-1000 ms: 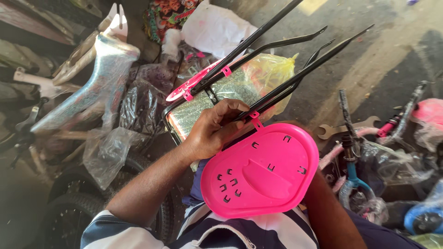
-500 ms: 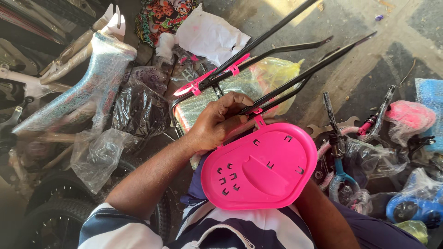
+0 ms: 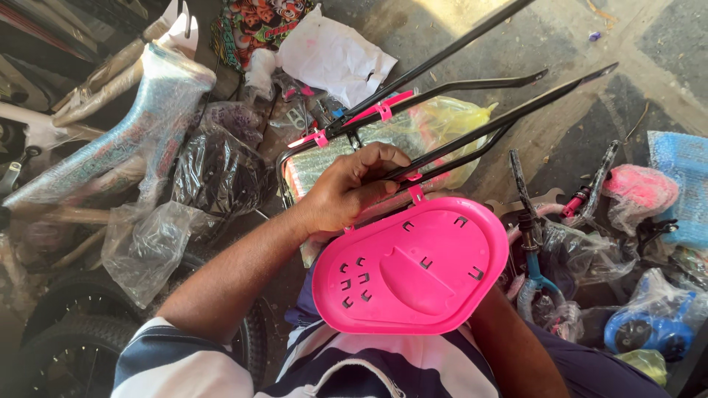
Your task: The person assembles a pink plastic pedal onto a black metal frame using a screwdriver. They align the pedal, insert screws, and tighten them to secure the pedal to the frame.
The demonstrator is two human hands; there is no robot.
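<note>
My left hand (image 3: 346,193) grips the black metal rods (image 3: 501,118) of a small bicycle rear carrier, just above a bright pink oval plastic plate (image 3: 413,269) with several slots that hangs from them in front of my chest. Pink clips (image 3: 380,110) sit further up the rods. My right forearm (image 3: 509,346) runs up behind the pink plate; the right hand itself is hidden by it.
A bicycle frame wrapped in plastic (image 3: 125,140) lies at the left with black tyres (image 3: 59,332) below. White paper (image 3: 332,55), a yellow bag (image 3: 442,121) and clear bags litter the concrete floor. Wrapped pink and blue parts (image 3: 641,191) lie at the right.
The view has shifted a little to the left and down; the carrier and pink plate stay in my left hand's grip, with the fingers slightly resettled on the rods.
</note>
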